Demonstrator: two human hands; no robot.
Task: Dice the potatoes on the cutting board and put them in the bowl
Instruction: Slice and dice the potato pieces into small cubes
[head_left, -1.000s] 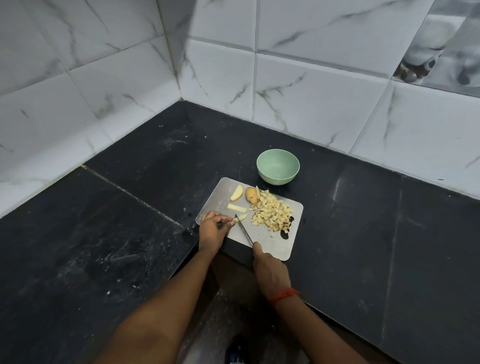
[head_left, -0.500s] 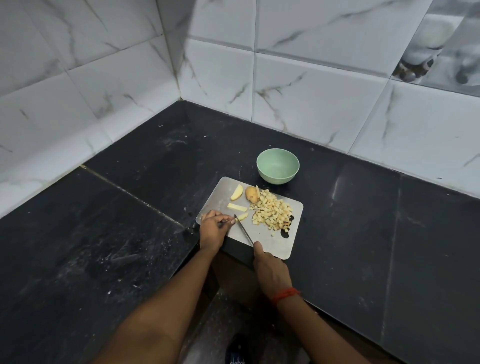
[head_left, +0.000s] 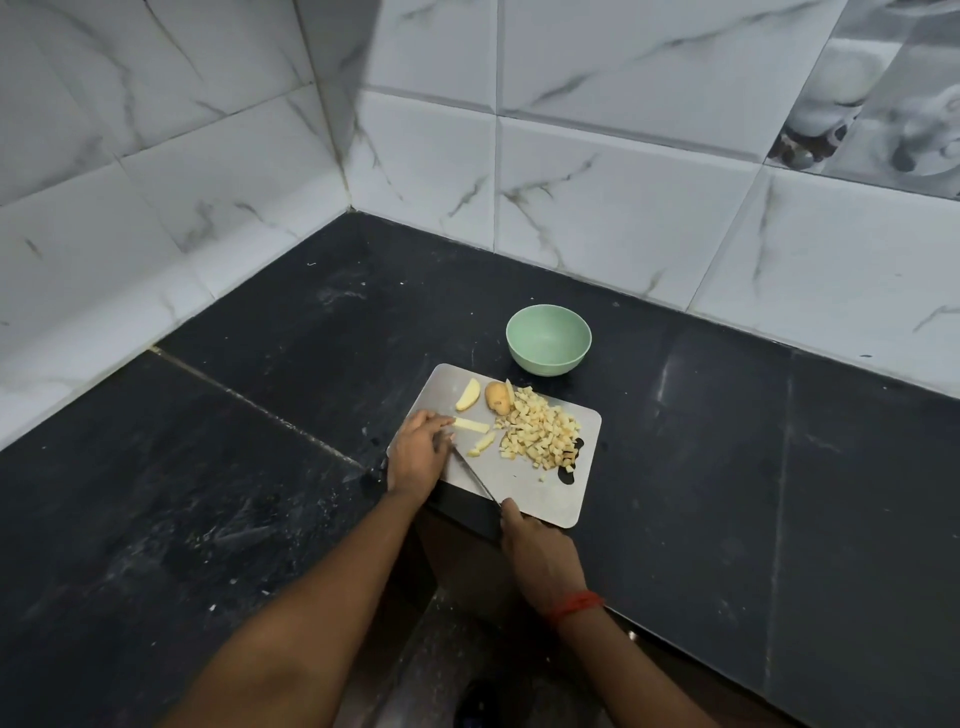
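Left hand (head_left: 415, 454) rests on the left part of the cutting board (head_left: 519, 491). Its fingers are bent, with the tips down at the left end of a potato strip (head_left: 472, 425). They touch it, but whether they pinch or just press cannot be told.

Right hand (head_left: 537, 551) is closed round the handle of the knife (head_left: 475, 475). The handle is hidden in the fist and the forefinger sits forward at the blade's base. The blade runs from the right fingers diagonally up-left over the board, with its tip just below the left fingers. Whether the edge meets the board is unclear.

A shorter strip (head_left: 482, 444) lies just right of the blade tip, near the left fingertips but apart from them. Beyond the left fingertips lies a curved wedge (head_left: 468, 394). Right of the wedge is a skin-on potato end (head_left: 497, 397), touching the diced potato pile (head_left: 540, 434). The pile covers the board's right half, well right of the left fingers and beyond the right fingers. A few cubes lie over the board's dark handle hole (head_left: 566, 479). All the potato seen is on the board.

Green bowl (head_left: 548, 340) stands on the black counter (head_left: 260, 467), just past the board's far edge and beyond both hands' fingers. There is a red thread band (head_left: 576, 604) on the right wrist. A white marbled tile wall (head_left: 623, 208) is behind.
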